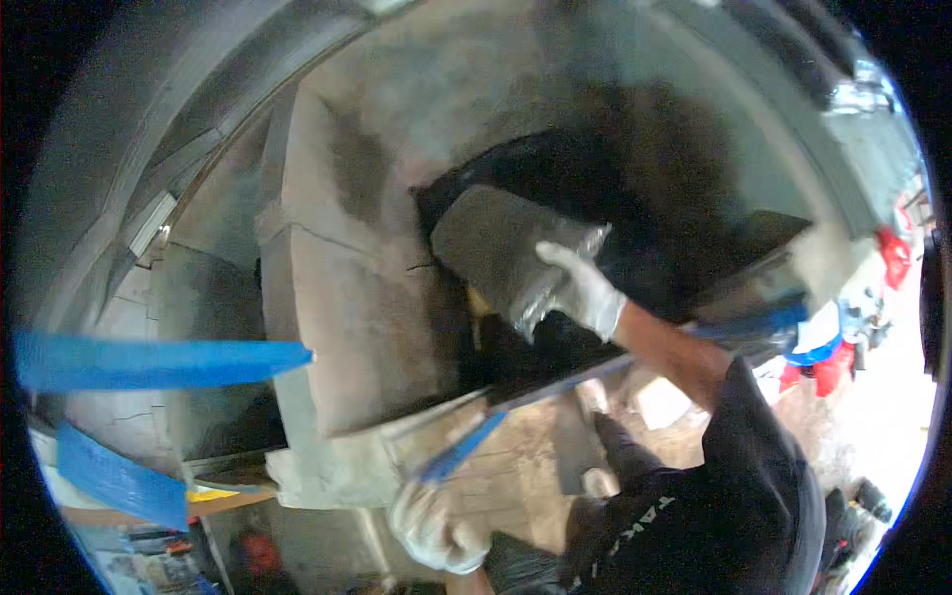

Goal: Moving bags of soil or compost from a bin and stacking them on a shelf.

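My right hand (584,290), in a white glove, reaches into a dark hollow and grips the edge of a dark grey flat piece (494,238) with shiny, clear plastic-like edges. What the piece is cannot be told. Its rounded far end lies over the black area of the hollow. My left hand (439,528), also gloved in white, is low in the view, outside the hollow, with its fingers curled. A blue tape-like strip (465,446) runs from the hollow's near rim down to this hand; blur hides whether the fingers hold it.
Pale grey panels (357,297) with seams wall the hollow on the left. Two wide blue strips (163,364) reach in at the far left. The hollow's near rim (565,379) crosses below my right forearm. Red and blue items (833,364) lie at the right.
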`<state>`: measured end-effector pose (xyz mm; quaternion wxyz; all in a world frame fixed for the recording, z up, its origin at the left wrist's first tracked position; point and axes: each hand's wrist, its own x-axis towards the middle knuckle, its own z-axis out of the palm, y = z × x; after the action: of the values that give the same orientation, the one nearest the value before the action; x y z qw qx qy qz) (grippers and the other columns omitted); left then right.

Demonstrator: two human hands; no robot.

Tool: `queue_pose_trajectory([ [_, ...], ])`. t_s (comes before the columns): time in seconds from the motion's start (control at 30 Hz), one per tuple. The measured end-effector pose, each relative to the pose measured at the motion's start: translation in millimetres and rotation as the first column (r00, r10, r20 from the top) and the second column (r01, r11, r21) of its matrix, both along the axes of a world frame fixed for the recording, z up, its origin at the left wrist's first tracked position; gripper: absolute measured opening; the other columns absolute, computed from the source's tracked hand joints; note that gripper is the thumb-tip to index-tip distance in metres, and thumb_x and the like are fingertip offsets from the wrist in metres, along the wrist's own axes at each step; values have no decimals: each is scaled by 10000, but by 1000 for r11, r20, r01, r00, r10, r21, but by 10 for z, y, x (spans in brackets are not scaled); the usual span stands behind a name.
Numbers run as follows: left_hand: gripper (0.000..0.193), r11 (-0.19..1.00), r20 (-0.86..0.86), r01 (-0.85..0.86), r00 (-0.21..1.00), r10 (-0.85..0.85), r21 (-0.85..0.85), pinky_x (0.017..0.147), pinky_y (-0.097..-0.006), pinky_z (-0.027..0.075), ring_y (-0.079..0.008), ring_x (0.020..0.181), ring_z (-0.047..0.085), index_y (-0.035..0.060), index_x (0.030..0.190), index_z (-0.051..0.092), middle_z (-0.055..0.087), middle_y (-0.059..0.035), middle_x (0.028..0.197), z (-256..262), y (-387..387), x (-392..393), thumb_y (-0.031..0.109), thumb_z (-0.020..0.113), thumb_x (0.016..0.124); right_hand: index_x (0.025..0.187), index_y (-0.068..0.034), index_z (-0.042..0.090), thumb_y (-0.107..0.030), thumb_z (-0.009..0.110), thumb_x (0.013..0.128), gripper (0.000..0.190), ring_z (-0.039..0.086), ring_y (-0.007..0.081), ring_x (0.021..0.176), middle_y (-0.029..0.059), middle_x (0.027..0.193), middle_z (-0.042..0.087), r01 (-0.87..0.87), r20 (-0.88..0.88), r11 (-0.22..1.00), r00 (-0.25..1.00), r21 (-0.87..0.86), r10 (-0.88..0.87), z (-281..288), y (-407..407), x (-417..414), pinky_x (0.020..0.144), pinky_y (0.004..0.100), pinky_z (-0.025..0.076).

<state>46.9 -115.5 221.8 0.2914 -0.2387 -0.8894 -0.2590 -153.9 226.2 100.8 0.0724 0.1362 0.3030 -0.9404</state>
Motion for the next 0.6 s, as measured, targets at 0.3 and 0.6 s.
queue_pose_trajectory([
  [0.3,1168,-218,-243,-540,24,-970,813,1321,-522,224,-342,1577,347,39,1703,252,357,-162,1728,-914,1247,646,796,648,906,1520,-19,513,-207,713,1007,582,670,260,1260,125,1402,677,185,-48,981,982,53,-182,1199,248,4179,1114,445,542],
  [0.6,857,223,-2,-562,-371,-929,796,1264,-550,363,-320,1514,475,111,1649,422,488,-92,1668,-1219,1458,2038,623,672,1009,1575,-19,475,-140,739,975,667,605,248,1368,116,1511,615,517,-151,838,855,172,-496,1024,-212,6660,1187,439,475],
])
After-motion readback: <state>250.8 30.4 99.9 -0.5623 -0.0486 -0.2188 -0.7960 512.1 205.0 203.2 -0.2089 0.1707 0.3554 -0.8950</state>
